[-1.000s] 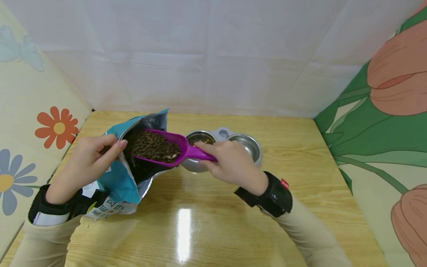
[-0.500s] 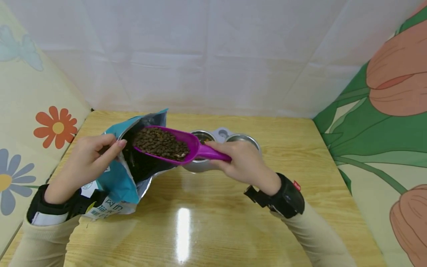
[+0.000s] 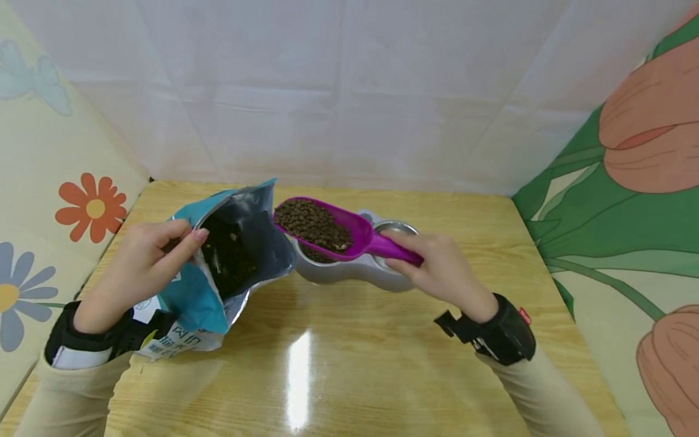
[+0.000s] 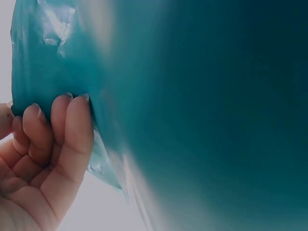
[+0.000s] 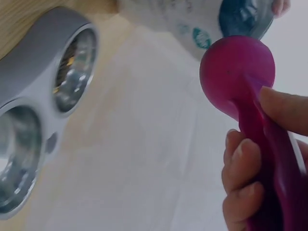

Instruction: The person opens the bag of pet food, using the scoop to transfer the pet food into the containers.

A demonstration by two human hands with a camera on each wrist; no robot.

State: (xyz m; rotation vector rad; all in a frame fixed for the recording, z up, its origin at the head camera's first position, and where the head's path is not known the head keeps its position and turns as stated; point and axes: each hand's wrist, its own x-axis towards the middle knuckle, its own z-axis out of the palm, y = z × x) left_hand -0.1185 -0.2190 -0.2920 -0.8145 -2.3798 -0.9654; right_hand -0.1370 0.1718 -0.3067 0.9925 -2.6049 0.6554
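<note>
My right hand (image 3: 437, 264) grips the handle of a magenta scoop (image 3: 360, 233), which is heaped with brown kibble (image 3: 311, 223). The scoop sits in the air over the left part of a grey double pet feeder (image 3: 349, 271), partly covering it. Kibble lies in the feeder's left steel bowl (image 5: 74, 72); the other steel bowl (image 5: 18, 154) is bare inside. At the left, my left hand (image 3: 144, 261) pinches the rim of a blue foil-lined bag (image 3: 191, 297), its mouth spread wide. Dark kibble shows deep inside it.
Everything stands on a light wooden table (image 3: 382, 358). A white sheet (image 3: 338, 91) hangs behind it. Flower-printed panels (image 3: 644, 255) rise along both sides, and the bag leans near the left one.
My right hand has drawn the loaded scoop out of the bag and to the right, over the feeder. The left hand and the bag have hardly moved.
</note>
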